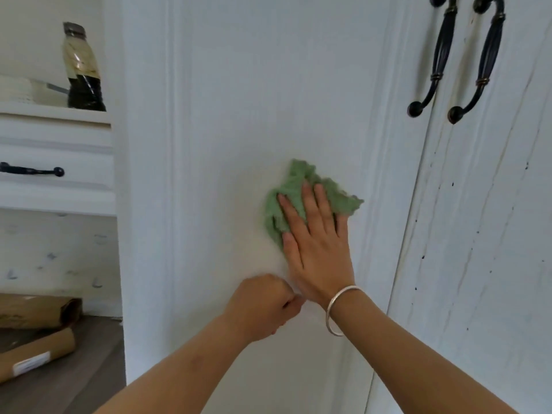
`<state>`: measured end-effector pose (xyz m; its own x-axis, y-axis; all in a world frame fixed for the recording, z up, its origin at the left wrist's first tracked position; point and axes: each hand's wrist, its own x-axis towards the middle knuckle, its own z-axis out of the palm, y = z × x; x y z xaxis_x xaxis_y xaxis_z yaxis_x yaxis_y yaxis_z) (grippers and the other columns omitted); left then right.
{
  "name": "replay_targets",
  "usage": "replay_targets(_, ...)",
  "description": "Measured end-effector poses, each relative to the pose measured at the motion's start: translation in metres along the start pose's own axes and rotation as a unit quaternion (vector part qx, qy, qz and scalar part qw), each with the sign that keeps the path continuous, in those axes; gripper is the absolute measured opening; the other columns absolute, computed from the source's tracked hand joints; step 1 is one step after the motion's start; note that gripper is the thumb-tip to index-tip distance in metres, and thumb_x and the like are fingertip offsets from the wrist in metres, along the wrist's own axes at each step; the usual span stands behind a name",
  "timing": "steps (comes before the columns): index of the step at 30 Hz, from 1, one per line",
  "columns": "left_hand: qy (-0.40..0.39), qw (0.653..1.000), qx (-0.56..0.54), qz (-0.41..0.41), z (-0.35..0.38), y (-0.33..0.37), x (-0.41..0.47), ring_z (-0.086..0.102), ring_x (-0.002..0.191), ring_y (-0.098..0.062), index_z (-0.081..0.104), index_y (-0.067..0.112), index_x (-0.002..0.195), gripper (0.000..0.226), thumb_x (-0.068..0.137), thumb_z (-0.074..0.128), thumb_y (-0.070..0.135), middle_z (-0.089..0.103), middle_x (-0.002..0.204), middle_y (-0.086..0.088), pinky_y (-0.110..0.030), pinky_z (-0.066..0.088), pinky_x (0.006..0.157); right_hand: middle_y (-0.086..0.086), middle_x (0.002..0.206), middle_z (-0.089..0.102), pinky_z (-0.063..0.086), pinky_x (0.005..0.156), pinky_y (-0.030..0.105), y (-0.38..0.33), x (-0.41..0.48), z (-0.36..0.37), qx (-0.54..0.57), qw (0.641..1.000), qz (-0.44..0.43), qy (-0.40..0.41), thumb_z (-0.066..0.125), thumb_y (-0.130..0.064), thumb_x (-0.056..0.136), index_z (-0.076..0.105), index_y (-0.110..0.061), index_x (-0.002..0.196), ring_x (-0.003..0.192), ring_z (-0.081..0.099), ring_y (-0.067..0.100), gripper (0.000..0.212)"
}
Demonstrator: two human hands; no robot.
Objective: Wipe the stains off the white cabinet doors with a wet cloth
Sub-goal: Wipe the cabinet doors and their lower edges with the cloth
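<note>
Nearest to me is my left hand (pixel 265 303), low by the left door (pixel 254 85). It is curled into a fist and I see nothing in it. It sits just beside my right wrist, where a silver bangle (pixel 340 309) is.

A bit further up, my right hand (pixel 313 234) lies flat with the fingers (pixel 309 201) straight. It presses the green cloth (pixel 294 182) onto the left door. The cloth is bunched up, low on the flat middle part of that door, and it sticks out above and to both sides of my fingers.

I think I am in the middle of a wipe. To do it well I should push with the whole palm, so the cloth does not slip out from under my hand. Slow strokes that overlap a bit are best. The grooves (pixel 176 144) at the panel edge need a fingertip pushed into the cloth.

The right door (pixel 478 234) looks much dirtier. It has stains (pixel 452 184): long brown lines and small dark dots running down it. I think that one needs the most rubbing, and a clean side of the cloth. Two dark curved handles (pixel 439 55) sit up high where the doors meet.

Far off to the left are a drawer (pixel 56 150), a bottle (pixel 82 70) on a shelf (pixel 53 113), and brown rolls (pixel 35 351) on the floor (pixel 89 369).
</note>
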<state>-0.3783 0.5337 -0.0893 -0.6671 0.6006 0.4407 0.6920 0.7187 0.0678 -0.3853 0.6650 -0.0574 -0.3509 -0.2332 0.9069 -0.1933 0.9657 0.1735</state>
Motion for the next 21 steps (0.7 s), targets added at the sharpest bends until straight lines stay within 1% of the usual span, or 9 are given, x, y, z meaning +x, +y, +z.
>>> replay_targets(3,-0.007,0.997,0.062,0.04,-0.007,-0.017,-0.014,0.059,0.063,-0.018,0.056,0.015,0.071,0.043,0.099,0.037,0.04,0.068,0.073,-0.004,-0.036,0.049,0.072,0.002,0.161,0.013,0.01,0.12,0.043,0.0,-0.007,0.006,-0.068,0.978,-0.19,-0.051,0.039,-0.033,0.097,0.026,-0.032,0.151,0.147,0.02,0.021,0.055)
replay_targets(5,-0.043,0.993,0.1,0.035,-0.012,-0.032,-0.025,0.06,0.07,-0.021,0.049,0.018,0.066,0.044,0.1,0.035,0.042,0.068,0.075,-0.004,-0.034,0.048,0.073,0.003,0.161,0.016,0.012,0.12,0.044,0.008,-0.005,0.004,-0.102,0.943,-0.304,-0.085,0.042,-0.034,0.098,0.029,-0.032,0.151,0.141,0.035,0.024,0.055)
replay_targets(7,-0.071,0.99,0.122,0.029,-0.02,-0.043,-0.032,0.06,0.078,-0.023,0.044,0.018,0.064,0.045,0.101,0.032,0.043,0.068,0.08,-0.005,-0.034,0.046,0.076,0.003,0.161,0.018,0.016,0.12,0.043,0.023,0.014,-0.004,-0.137,0.899,-0.401,-0.106,0.04,-0.036,0.1,0.029,-0.032,0.151,0.141,0.036,0.025,0.053)
replay_targets(9,-0.059,0.99,0.131,0.016,-0.033,-0.056,-0.031,0.058,0.079,-0.023,0.04,0.015,0.063,0.049,0.101,0.029,0.043,0.065,0.074,-0.002,-0.035,0.046,0.081,0.005,0.16,0.021,0.021,0.118,0.042,0.029,0.052,-0.017,-0.148,0.906,-0.389,-0.079,0.037,-0.037,0.101,0.033,-0.032,0.15,0.144,0.03,0.025,0.049)
replay_targets(12,-0.032,0.995,0.094,-0.014,-0.044,-0.065,-0.026,0.047,0.059,-0.014,0.05,0.014,0.067,0.05,0.101,0.029,0.043,0.043,0.052,0.006,-0.035,0.048,0.081,0.01,0.159,0.023,0.023,0.115,0.042,0.005,0.101,-0.028,-0.105,0.973,-0.205,0.013,0.036,-0.034,0.101,0.035,-0.028,0.149,0.146,0.024,0.026,0.049)
replay_targets(15,-0.001,0.996,0.091,-0.002,-0.042,-0.064,-0.024,0.044,0.054,-0.014,0.054,0.013,0.068,0.05,0.101,0.029,0.042,0.044,0.052,0.006,-0.035,0.049,0.079,0.011,0.16,0.02,0.02,0.114,0.045,-0.043,0.104,-0.01,-0.058,0.992,-0.097,0.051,0.04,-0.031,0.099,0.033,-0.026,0.15,0.148,0.017,0.027,0.052)
replay_targets(17,0.019,0.995,0.1,0.014,-0.036,-0.068,-0.027,0.054,0.061,-0.018,0.051,0.017,0.064,0.046,0.099,0.032,0.041,0.057,0.059,0.001,-0.03,0.048,0.07,0.01,0.159,0.022,0.018,0.116,0.045,-0.068,0.086,0.01,-0.049,0.985,-0.159,0.033,0.043,-0.03,0.098,0.036,-0.027,0.149,0.147,0.021,0.027,0.052)
replay_targets(19,0.016,0.989,0.139,0.042,-0.027,-0.079,-0.031,0.055,0.048,-0.015,0.055,0.016,0.055,0.046,0.092,0.041,0.04,0.059,0.052,0.001,-0.022,0.038,0.049,0.008,0.159,0.023,0.021,0.115,0.044,-0.08,0.066,0.024,-0.065,0.964,-0.258,0.0,0.042,-0.031,0.097,0.038,-0.028,0.148,0.142,0.032,0.029,0.051)
replay_targets(21,0.041,0.979,0.191,0.054,-0.023,-0.081,-0.036,0.053,0.042,-0.014,0.056,0.016,0.049,0.049,0.088,0.04,0.042,0.055,0.046,0.003,-0.02,0.03,0.044,0.006,0.159,0.024,0.027,0.109,0.042,-0.077,0.061,0.028,-0.075,0.946,-0.315,-0.023,0.039,-0.033,0.099,0.036,-0.029,0.149,0.139,0.038,0.028,0.05)
